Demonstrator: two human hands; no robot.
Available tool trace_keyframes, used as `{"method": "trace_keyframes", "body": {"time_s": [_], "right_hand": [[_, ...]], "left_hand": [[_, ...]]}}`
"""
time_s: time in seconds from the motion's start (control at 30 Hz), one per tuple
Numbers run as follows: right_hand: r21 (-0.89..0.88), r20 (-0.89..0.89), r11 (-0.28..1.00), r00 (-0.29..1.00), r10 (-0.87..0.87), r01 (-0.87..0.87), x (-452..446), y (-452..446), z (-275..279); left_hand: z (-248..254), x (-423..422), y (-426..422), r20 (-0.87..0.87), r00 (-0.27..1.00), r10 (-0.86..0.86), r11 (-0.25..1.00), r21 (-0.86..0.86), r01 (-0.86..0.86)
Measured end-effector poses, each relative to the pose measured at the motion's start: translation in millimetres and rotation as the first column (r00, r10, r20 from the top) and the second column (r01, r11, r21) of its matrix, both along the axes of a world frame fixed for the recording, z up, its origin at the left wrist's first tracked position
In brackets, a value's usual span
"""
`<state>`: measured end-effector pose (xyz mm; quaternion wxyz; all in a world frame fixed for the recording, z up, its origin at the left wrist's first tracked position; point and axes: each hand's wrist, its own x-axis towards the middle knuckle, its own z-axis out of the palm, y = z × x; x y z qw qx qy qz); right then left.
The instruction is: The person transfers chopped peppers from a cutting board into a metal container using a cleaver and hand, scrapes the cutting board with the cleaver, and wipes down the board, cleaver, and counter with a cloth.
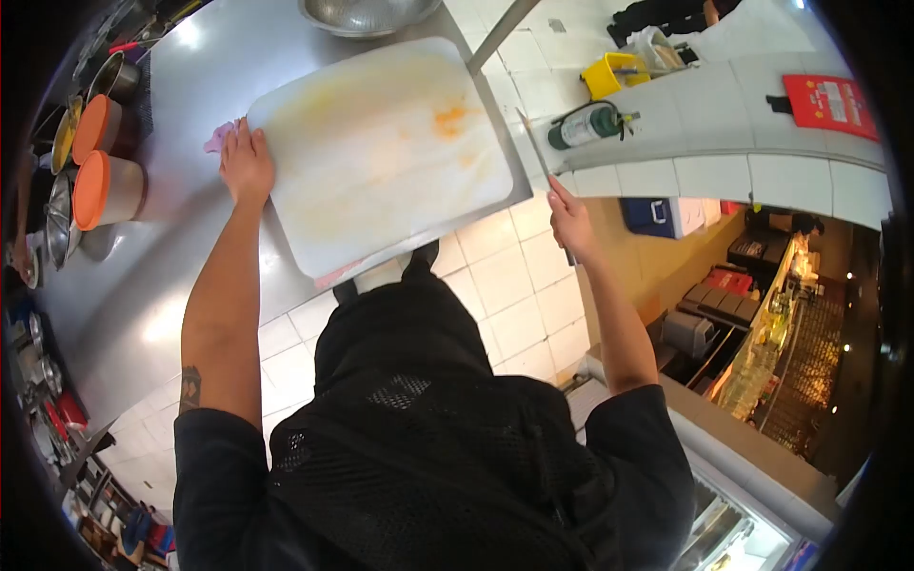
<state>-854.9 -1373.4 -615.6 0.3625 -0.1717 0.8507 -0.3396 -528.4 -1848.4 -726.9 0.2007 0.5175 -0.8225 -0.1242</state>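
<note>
A large white cutting board [381, 162] with yellow and orange stains lies on the steel counter. My left hand [248, 167] rests at its left edge, fingers stretched out. A bit of pink cloth [217, 140] shows just beyond those fingers; whether they touch it is hard to see. More pink material [340, 274] peeks out under the board's near edge. In my right hand [571, 221], off the counter's right side, is a knife [535, 143], its narrow blade directed up and away from me. Its handle is mostly hidden by my fingers.
Orange-lidded tubs [92, 190] and metal pots [114, 78] line the counter's left side. A metal bowl [367, 14] sits at the far edge. Beyond the right side are a fire extinguisher [586, 126], a yellow bucket [609, 76] and a low tiled wall [724, 176].
</note>
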Motion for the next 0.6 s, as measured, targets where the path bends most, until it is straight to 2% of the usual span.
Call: {"method": "trace_keyframes", "body": {"time_s": [0.07,0.1,0.13,0.17,0.27,0.3,0.33,0.4,0.43,0.47,0.53,0.6], "right_hand": [[-0.226,0.322,0.936,0.928,-0.190,0.270,-14,-7,14],[-0.216,0.322,0.938,0.927,-0.193,0.271,-25,-4,14],[-0.286,0.557,0.900,0.821,-0.123,0.329,-42,-3,13],[-0.339,0.749,0.847,0.663,-0.021,0.409,-56,-1,11],[-0.382,0.766,0.815,0.642,0.015,0.437,-78,-3,12],[-0.454,0.732,0.782,0.679,0.054,0.428,-82,-4,19],[-0.453,0.741,0.779,0.669,0.059,0.434,-79,-11,36],[-0.653,0.508,0.682,0.858,0.074,0.328,-70,-19,62],[-0.706,0.524,0.620,0.841,0.132,0.342,-73,-18,53],[-0.704,0.528,0.621,0.839,0.131,0.346,-75,-17,26],[-0.593,0.697,0.617,0.713,0.073,0.517,-78,-24,-36],[-0.253,0.562,0.881,0.802,-0.202,0.400,-77,-51,-52]], "left_hand": [[6,-2,-5,0.002,0.999,0.033,0.999,-0.003,-0.033],[5,2,3,0.032,0.999,0.024,1.000,0.012,-0.025],[2,2,5,0.032,0.999,0.020,1.000,0.016,-0.020],[-2,4,3,0.021,1.000,0.005,1.000,0.004,-0.005],[-3,7,-4,0.012,0.999,-0.032,0.999,-0.034,0.032],[-1,7,-3,0.038,0.999,-0.011,1.000,-0.012,0.011],[2,7,-3,0.065,0.998,0.014,1.000,0.011,-0.014],[6,7,-1,0.078,0.997,0.022,1.000,0.005,-0.022],[6,7,1,0.070,0.997,0.029,1.000,0.003,-0.029],[5,7,-1,0.074,0.997,0.028,1.000,0.004,-0.029],[-1,12,-6,0.030,0.999,-0.027,0.999,-0.031,0.028],[3,12,-1,0.056,0.998,-0.007,1.000,-0.016,0.008]]}}
